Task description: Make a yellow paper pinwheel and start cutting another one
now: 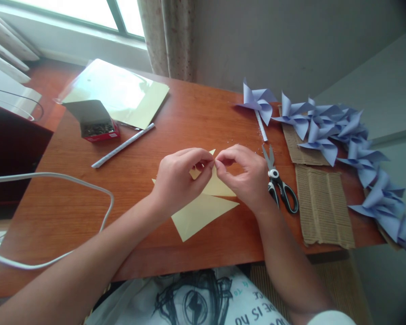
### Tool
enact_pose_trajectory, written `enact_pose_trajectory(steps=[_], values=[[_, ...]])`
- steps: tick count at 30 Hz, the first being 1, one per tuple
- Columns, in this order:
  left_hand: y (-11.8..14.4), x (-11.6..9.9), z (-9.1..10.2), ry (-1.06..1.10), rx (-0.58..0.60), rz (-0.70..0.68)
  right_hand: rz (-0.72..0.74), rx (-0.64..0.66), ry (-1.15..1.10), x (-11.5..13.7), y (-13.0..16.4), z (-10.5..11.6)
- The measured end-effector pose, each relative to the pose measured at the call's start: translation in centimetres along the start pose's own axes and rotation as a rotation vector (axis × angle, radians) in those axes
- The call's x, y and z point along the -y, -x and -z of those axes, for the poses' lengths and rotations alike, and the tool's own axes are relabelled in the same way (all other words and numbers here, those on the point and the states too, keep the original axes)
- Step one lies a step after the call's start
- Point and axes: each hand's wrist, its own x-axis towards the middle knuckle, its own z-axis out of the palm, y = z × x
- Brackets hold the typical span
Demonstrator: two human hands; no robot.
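Head view. Yellow paper [203, 212], cut into pointed flaps, lies near the middle of the wooden table [176, 117], toward its near edge. Two flaps lie flat on the near side; the far flaps are lifted and drawn together at the centre. The left hand [177, 178] is closed, thumb and forefinger pinched on a raised corner of the sheet. The right hand [245, 174] is closed in the same way, fingertips meeting those of the left hand directly above the paper. Whether a pin is held between the fingertips cannot be told.

The step in hand is judged to be the gathering of flap tips at the centre of the sheet. For a clean result, each tip should be curved over rather than creased, and the stacked tips should be kept aligned over the centre point while pinched. The flat flaps should be left undisturbed on the table until needed.

Scissors [280, 180] lie just right of the right hand, blades pointing far. Corrugated cardboard [325, 203] lies further right, with blue pinwheels [341, 131] ranged along the right side. A box of pins [98, 126], a rolled paper stick [123, 145] and a yellow paper stack [122, 90] lie at the far left. A white cable [88, 180] crosses the near left.
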Motion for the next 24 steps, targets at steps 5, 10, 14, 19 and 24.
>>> enact_pose_trajectory(steps=[5,10,14,19,24], values=[[0.15,-0.13,-0.17,-0.107,-0.013,-0.029,0.045,-0.042,0.081,-0.11,0.14,-0.31],[-0.01,-0.26,0.04,0.013,-0.029,0.073,-0.034,-0.064,-0.024,0.13,0.24,-0.41],[-0.11,-0.03,0.10,0.177,-0.015,0.146,-0.132,-0.009,-0.152,0.16,0.18,-0.03],[-0.12,0.17,0.00,0.280,0.015,0.196,-0.139,0.001,-0.179,0.00,0.24,-0.04],[-0.14,0.16,-0.06,0.321,0.039,0.237,-0.134,-0.011,-0.159,0.00,0.23,-0.25]])
